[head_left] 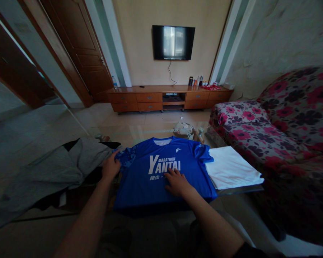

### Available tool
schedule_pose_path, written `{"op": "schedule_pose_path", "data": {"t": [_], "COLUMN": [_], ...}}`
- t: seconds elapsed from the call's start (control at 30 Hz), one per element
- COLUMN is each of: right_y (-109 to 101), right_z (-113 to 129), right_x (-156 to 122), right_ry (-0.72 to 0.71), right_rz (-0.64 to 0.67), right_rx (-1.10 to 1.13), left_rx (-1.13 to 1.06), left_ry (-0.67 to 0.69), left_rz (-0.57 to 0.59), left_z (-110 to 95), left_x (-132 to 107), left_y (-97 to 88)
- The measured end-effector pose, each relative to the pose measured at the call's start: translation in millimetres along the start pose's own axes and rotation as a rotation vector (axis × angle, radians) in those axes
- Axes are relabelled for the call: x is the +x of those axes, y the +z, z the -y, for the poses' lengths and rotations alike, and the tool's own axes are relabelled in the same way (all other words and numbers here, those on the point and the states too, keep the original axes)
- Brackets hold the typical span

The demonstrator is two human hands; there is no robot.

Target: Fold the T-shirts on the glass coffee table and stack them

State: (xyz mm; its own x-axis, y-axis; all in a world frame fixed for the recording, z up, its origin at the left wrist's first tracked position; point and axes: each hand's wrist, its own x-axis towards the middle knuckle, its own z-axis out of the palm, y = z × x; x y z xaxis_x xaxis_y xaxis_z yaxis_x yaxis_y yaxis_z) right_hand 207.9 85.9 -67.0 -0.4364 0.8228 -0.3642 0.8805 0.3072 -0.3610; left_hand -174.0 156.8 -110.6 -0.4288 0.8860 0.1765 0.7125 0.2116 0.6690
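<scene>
A blue short-sleeved T-shirt (161,191) with white "Marathon Yantai" print lies spread face up on a glass-topped table, its collar pointing away from me. My left hand (111,165) is closed at the edge of the patterned sleeve on the left, seemingly pinching the cloth; its fingertips are partly hidden. On the lower part of the print rests my right hand (177,182), flat with its fingers spread. To the right, a folded white cloth (233,167) touches the other sleeve. Grey and black clothes (59,166) lie heaped on the left, beside my left hand.
Behind the shirt, a bowl-like container (183,129) with crumpled paper stands on the table (140,130). A flower-patterned sofa (242,118) borders the right side. Farther off are a low wooden cabinet (149,97) with bottles and cans, and a wall-mounted television (173,42).
</scene>
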Motion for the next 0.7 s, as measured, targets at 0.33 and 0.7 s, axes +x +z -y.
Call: {"op": "schedule_pose_path", "data": {"t": [0.33,0.7], "right_y": [4.6,5.6], "right_z": [-8.8,-11.6], "right_x": [2.6,2.9], "right_ry": [-0.019,-0.044], "right_rz": [-0.011,-0.038], "right_rx": [0.006,-0.002], "left_rx": [0.515,0.565], "left_ry": [0.672,0.630], "left_rz": [0.395,0.230], "left_z": [-44.8,-27.2], "left_x": [-66.6,-69.0], "left_y": [38.6,49.3]}}
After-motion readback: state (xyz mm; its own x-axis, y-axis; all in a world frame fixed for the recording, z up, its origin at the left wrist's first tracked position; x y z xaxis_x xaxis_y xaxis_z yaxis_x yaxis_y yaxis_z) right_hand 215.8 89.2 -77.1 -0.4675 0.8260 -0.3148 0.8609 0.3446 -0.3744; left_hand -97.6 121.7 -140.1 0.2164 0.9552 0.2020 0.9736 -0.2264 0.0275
